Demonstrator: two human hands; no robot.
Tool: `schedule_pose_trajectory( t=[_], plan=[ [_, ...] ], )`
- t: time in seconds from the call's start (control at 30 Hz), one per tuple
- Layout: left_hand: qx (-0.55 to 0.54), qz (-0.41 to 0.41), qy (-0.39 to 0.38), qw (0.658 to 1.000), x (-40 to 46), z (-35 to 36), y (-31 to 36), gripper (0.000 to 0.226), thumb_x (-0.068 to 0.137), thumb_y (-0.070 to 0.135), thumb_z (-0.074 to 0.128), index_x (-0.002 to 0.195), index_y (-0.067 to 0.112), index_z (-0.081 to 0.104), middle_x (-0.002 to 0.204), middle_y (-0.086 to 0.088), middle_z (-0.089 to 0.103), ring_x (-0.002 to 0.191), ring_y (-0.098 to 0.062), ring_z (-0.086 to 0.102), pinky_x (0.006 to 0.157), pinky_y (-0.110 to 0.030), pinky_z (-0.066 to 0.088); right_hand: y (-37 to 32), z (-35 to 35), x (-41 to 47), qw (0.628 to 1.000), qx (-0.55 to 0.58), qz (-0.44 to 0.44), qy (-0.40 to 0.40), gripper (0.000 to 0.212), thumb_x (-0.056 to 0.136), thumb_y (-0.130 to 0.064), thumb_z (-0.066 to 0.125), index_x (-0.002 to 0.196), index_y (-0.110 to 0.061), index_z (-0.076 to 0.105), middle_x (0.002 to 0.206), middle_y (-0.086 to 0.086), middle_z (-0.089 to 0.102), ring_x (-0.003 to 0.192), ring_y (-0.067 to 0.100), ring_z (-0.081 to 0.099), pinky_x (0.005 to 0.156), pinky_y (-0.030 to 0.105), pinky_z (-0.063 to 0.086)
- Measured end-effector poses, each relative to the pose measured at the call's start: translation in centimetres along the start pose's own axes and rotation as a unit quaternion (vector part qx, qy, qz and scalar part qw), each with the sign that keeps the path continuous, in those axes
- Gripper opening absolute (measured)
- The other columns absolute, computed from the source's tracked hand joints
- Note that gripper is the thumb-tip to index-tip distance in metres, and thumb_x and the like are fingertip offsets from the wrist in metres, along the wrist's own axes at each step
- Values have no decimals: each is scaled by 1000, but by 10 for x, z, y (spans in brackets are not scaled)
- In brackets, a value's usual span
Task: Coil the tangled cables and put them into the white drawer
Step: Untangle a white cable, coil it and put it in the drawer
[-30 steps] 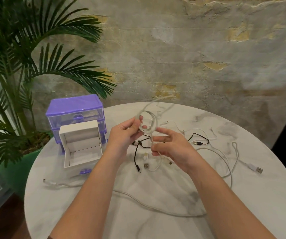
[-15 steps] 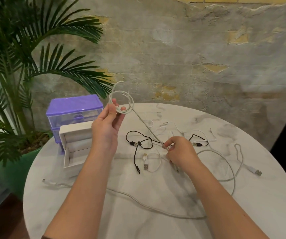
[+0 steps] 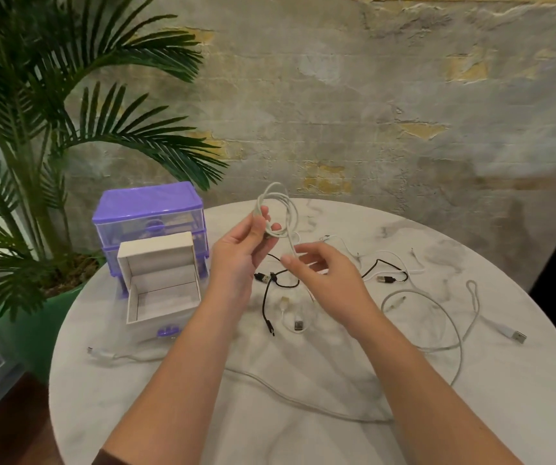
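**Head view: coiling a white cable, drawer open and waiting**

Head view shows us mid-coil on the first cable. Our left hand (image 3: 241, 253) pinches a small coil (image 3: 278, 213) of white cable, held up above the table (image 3: 521, 414). The cable's free run drops from the coil to our right hand (image 3: 320, 276), just below and right of the left; its thumb and forefinger appear to guide the strand, the other fingers loosely spread. The two hands are close together but not touching.

The white drawer (image 3: 160, 290) sits pulled out just left of our left hand, and nothing shows inside it. Behind it stands the purple organiser (image 3: 149, 209). Under and beyond the hands lies the rest of the tangle: a black cable (image 3: 271, 297), and to the right of our right hand a long white cable (image 3: 437, 317) ending in a USB plug (image 3: 513, 335). Another white run trails across the table below our forearms.

We judge the task barely begun: no cable is in the drawer yet. The next move calls for feeding another loop up to the left hand, keeping the strand free of the black cable it passes near, so the tail does not drag the pile along.
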State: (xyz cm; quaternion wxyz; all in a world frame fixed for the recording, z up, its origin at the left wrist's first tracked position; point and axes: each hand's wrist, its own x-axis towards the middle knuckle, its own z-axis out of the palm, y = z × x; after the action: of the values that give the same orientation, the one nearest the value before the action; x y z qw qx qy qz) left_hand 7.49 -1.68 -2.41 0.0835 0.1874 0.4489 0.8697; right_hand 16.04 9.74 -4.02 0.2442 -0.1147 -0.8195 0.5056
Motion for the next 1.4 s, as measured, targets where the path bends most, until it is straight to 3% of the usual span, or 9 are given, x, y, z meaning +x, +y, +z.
schedule_pose_trajectory(
  t=[0.13,0.27,0.4,0.53,0.6,0.73,0.87,1.17,1.4],
  plan=[
    [23,-29,-31,999,-4,3,-5,20,95,15,55,110,13,68,103,1,73,100,-12,68,86,-22,54,-6,3,-1,998,36,-11,47,22,90,-40,65,90,-18,67,78,-1,70,72,10,62,67,23,47],
    [-15,-18,12,1000,1,-5,3,17,95,15,54,104,13,68,96,4,73,88,-10,69,77,-20,55,-4,0,-5,1000,8,-6,20,21,94,-27,62,82,-9,60,75,9,68,53,-6,53,53,9,37],
    [-25,-12,34,999,4,-11,11,16,96,13,53,101,12,68,93,3,72,80,-8,69,75,-19,56,2,1,-3,999,-31,6,3,21,95,-25,59,79,-12,54,71,4,67,54,-4,52,54,10,38],
    [-30,-39,8,999,3,-8,9,17,96,13,53,106,11,66,92,4,72,82,-8,70,74,-19,56,5,2,-1,999,12,36,17,15,97,-25,56,86,-15,55,73,-2,68,63,10,56,70,32,50],
    [-20,-53,-13,998,1,-5,6,17,96,14,53,107,11,66,91,5,72,84,-8,69,75,-18,55,2,0,0,997,65,42,12,3,97,-21,55,98,-20,58,76,-1,69,63,12,57,66,27,51],
    [22,-71,-72,995,-8,3,-3,18,93,20,55,105,14,68,93,4,72,88,-8,69,74,-17,55,-5,-4,3,981,187,40,17,17,96,-28,60,109,-18,64,64,-1,56,49,11,45,50,22,40],
    [43,-68,-80,994,-10,7,-4,26,81,27,61,103,14,69,91,3,74,85,-9,69,70,-18,56,0,-5,5,982,184,16,44,20,94,-39,59,93,-24,72,60,-6,40,54,8,35,53,24,31],
    [141,-35,-59,988,-9,2,-5,18,84,26,64,94,13,70,78,6,69,68,-7,60,62,-22,57,4,-5,10,985,164,-2,57,25,101,-22,51,97,-10,72,64,-17,62,56,-9,50,64,16,33],
    [232,-41,-77,969,-9,-1,-3,16,95,22,58,107,13,63,94,-7,74,87,-20,71,79,-32,59,3,-7,13,993,101,-37,51,24,103,-28,46,96,-25,68,61,-10,53,50,-4,45,52,11,33]
  ],
)
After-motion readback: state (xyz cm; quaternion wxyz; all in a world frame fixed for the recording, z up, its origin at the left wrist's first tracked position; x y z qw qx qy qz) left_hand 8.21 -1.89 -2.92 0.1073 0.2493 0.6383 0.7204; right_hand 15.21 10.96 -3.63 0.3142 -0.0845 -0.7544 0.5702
